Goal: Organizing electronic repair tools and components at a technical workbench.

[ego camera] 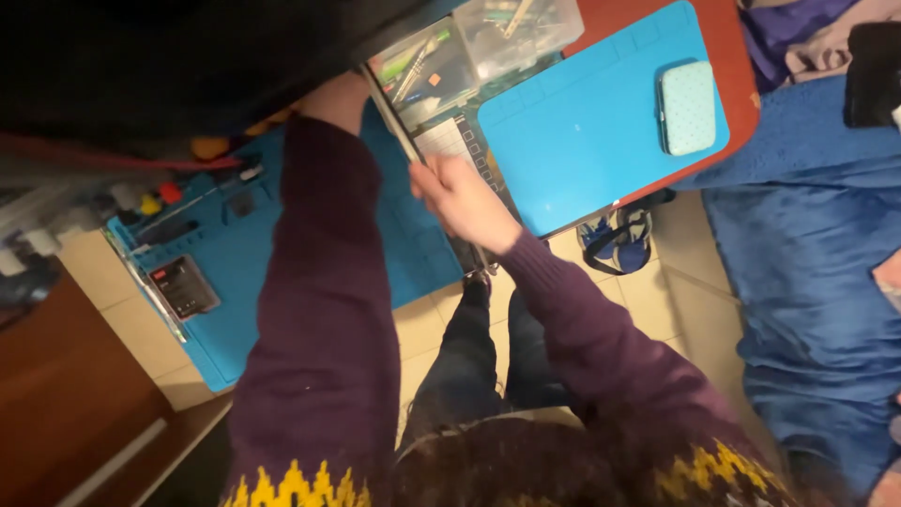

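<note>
Head view: right hand (462, 199) pinches the near edge of a thin dark panel (399, 117) — its long axis runs away from that hand toward the clear organizer box (474, 47). Left hand (336, 99) at the panel's far end beside the box, grip hidden — cannot tell. Blue mat (582, 131) lies beside the panel.

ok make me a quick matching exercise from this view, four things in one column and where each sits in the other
Things:
1. teal dotted case
2. clear plastic organiser box
3. striped shoe
4. small dark device

Places:
A. on the tiled floor under the table edge
B. on the left blue mat, near its left edge
C. on the right blue mat, far right side
D. at the top of the view, past the right hand

Pairs: 1-C, 2-D, 3-A, 4-B
</note>
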